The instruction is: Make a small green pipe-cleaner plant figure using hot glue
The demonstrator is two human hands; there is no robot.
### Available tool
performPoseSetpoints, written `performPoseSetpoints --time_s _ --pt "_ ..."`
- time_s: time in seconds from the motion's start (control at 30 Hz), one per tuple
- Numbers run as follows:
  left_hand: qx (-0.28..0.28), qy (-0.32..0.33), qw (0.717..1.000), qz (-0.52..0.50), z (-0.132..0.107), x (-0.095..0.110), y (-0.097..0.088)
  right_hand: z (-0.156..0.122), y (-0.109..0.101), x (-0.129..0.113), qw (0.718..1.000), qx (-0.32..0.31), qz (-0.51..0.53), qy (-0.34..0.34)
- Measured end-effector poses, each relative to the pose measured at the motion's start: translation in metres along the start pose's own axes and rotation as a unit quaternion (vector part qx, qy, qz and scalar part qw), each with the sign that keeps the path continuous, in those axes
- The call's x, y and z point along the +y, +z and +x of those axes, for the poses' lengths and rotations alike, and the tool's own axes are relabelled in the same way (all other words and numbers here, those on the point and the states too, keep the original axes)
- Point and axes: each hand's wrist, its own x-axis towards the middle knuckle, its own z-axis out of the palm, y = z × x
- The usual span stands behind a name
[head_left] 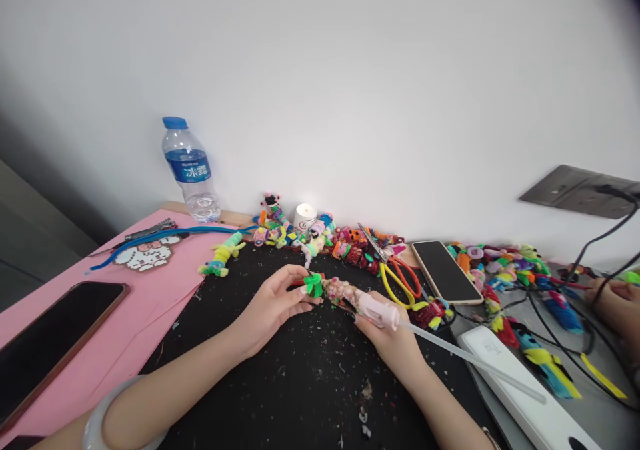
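Between the thumb and fingers of my left hand (273, 298) is a small bright green fuzzy pipe-cleaner piece (313, 285). My right hand (393, 343) is wrapped round a pale pink hot glue gun (379, 311). Bits of coloured fuzz coat the gun's front part, and its tip is close to the green piece; whether they touch I cannot tell. A long translucent glue stick (470, 357) sticks out of the gun's back, over a white power strip (520, 377). Something red shows behind my left fingertips. Both hands are above a black mat (300, 397) scattered with scraps.
Scissors (397, 287) and a phone (445, 271) lie beyond my right hand. Pipe-cleaner figures (350, 247) line the wall. A water bottle (189, 170) stands back left; another phone (55, 343) rests on pink paper (150, 317). Black cables (550, 343) and another person's hand (615, 303) are at right.
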Motion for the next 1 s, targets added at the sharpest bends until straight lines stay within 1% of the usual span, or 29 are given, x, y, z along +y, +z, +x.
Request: performPoseSetpoints --time_s 0.2,0.33,0.4,0.53,0.6,0.67,0.73,0.87,0.93,1.0 --pt "-0.004 -0.002 1.000 -0.009 0.000 -0.001 -0.001 0.001 0.001 0.002 0.999 0.025 -0.022 0.007" --pt "0.003 0.003 1.000 -0.018 0.001 -0.002 -0.003 0.003 0.000 0.004 0.995 0.049 -0.074 0.043" --pt "0.006 0.008 1.000 -0.015 0.001 -0.002 -0.003 0.003 -0.001 0.005 0.992 0.049 -0.105 0.042" --pt "0.019 0.028 0.999 0.017 0.001 -0.002 -0.001 0.001 0.000 0.005 0.981 0.020 -0.194 -0.013" --pt "0.027 0.040 0.998 0.050 0.001 -0.002 0.000 0.000 0.002 0.001 0.971 0.009 -0.239 -0.019" --pt "0.034 0.054 0.993 0.095 0.000 -0.002 0.002 -0.003 0.002 -0.005 0.965 0.007 -0.261 -0.022" --pt "0.033 0.077 0.987 0.139 0.000 -0.003 0.003 -0.005 0.002 -0.013 0.967 0.020 -0.250 -0.049" --pt "0.006 0.128 0.972 0.196 -0.001 -0.009 0.004 -0.009 0.004 -0.025 0.973 0.042 -0.184 -0.132" --pt "-0.004 0.139 0.966 0.216 -0.002 -0.013 0.005 -0.012 0.008 -0.027 0.973 0.043 -0.166 -0.155" --pt "-0.008 0.142 0.960 0.240 -0.003 -0.016 0.007 -0.013 0.013 -0.028 0.973 0.042 -0.157 -0.162"
